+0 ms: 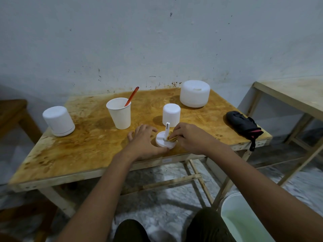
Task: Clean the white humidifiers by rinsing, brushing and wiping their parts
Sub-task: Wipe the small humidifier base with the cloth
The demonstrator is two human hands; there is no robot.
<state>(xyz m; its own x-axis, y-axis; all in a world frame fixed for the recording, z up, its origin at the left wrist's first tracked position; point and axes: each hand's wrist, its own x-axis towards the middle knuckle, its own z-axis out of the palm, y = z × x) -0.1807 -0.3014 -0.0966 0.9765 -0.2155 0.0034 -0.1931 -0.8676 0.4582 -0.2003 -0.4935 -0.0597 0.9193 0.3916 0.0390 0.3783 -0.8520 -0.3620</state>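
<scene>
1. Now the humidifier base sits on the tabletop, right of the paper cup and nearer the person.
2. The left hand lies spread against it, gripping nothing, likely bracing it.
3. The right hand has its fingers pinching a yellow cloth onto the disc to wipe it.
4. Its stem points straight up, so the long axis is vertical.

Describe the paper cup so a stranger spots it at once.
On the stained wooden table, look just beyond the left hand. The paper cup is open-topped and tapered, an orange handle leaning out; the white humidifier parts around it have closed tops.
</scene>
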